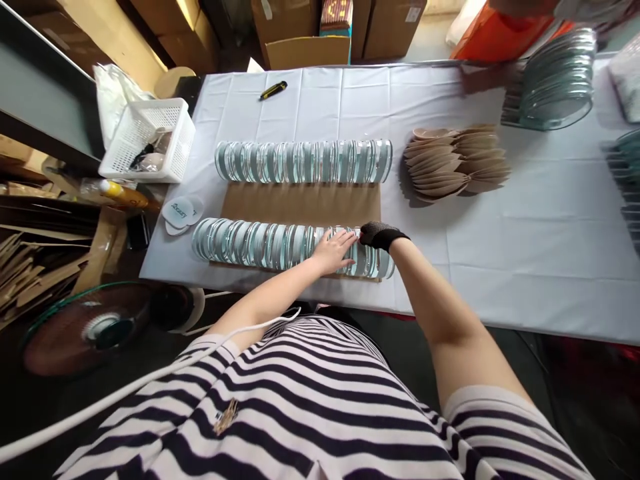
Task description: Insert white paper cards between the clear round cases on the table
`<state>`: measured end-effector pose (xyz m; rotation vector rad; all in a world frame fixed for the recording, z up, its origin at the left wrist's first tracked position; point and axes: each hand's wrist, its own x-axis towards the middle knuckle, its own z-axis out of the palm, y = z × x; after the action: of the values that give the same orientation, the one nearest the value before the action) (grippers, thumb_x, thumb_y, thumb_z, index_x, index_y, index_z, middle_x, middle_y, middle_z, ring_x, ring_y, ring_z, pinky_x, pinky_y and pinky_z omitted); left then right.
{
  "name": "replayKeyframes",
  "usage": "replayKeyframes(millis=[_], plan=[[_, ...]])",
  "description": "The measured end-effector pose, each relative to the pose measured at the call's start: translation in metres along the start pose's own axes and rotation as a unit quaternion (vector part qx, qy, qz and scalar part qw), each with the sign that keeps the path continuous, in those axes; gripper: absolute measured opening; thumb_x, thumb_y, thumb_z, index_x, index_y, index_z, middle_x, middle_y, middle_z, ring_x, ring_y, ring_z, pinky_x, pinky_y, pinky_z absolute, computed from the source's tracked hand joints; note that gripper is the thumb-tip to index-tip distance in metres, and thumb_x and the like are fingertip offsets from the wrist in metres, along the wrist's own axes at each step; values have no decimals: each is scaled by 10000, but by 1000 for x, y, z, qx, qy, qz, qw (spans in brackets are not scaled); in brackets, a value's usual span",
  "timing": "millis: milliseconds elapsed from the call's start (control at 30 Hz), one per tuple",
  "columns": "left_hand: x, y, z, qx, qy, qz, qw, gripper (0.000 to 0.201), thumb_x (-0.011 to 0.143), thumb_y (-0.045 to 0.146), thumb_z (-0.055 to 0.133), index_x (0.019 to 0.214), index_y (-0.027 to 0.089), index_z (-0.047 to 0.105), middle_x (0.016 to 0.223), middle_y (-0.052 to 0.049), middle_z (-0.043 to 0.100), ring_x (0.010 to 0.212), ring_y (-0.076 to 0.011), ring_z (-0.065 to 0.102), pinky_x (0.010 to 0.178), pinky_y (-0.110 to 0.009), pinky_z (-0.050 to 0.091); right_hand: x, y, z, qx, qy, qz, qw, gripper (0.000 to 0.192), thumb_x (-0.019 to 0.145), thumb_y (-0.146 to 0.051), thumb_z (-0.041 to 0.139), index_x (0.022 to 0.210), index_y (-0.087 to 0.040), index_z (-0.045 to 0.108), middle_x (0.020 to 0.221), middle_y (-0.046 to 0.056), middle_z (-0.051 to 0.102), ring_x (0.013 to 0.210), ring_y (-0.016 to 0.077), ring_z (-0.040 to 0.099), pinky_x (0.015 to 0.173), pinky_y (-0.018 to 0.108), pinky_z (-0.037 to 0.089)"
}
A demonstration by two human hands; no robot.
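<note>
Evidently, the near row of glassy discs lies along the near edge of the cardboard sheet on the counter, with the far row along its opposite edge, perhaps to keep each line straight. Over the sheet's near edge, the left hand rests on the discs with fingers spread wide, apparently steadying them, while the gloved right hand bends over the row near the sheet's right end; whether its fingers pinch a disc I cannot tell.

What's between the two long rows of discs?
A bare strip of brown cardboard lies between the far row and the near row, in the head view.
</note>
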<state>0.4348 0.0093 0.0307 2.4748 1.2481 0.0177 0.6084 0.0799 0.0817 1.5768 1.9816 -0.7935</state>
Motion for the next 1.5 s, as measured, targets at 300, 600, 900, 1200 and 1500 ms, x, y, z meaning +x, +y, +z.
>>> replayKeyframes(millis=[300,600,900,1200,1500], plan=[[0,-3,1,15,-17,-22,1000,771,911,542,490,1559,216,229,1606,-76,294,1493,-261,234,1227,-496,105,1,-17,-11,-20,-65,-8,998,263,835,-237,605,1011,-87,731,870,140,729,766,195,678,715,273,498],[1,-4,-4,17,-19,-20,999,759,912,553,486,1549,210,255,1595,-85,318,1483,-258,258,1219,-502,136,-8,-19,-4,-90,39,-38,994,334,835,-293,610,1136,-180,699,1126,161,696,1074,297,655,898,423,515],[1,-4,-2,18,-13,-15,1000,746,916,548,489,1539,198,273,1596,-93,314,1486,-245,254,1220,-499,125,12,-11,-13,-2,-89,-24,996,259,820,-189,613,1023,-59,707,704,94,689,641,150,640,663,251,496],[-1,-6,0,24,-9,-13,1000,718,921,543,470,1532,208,296,1593,-83,322,1484,-249,259,1221,-491,130,-20,-9,27,-42,106,-59,992,296,907,-286,488,1061,-178,717,1070,163,709,1027,273,662,885,353,482],[-6,-6,0,25,-11,-7,1000,726,925,552,465,1530,189,294,1596,-99,313,1488,-251,247,1228,-488,103,-64,-20,178,24,100,26,994,419,996,-314,320,1256,-209,631,1183,183,675,1020,298,675,807,370,488]])
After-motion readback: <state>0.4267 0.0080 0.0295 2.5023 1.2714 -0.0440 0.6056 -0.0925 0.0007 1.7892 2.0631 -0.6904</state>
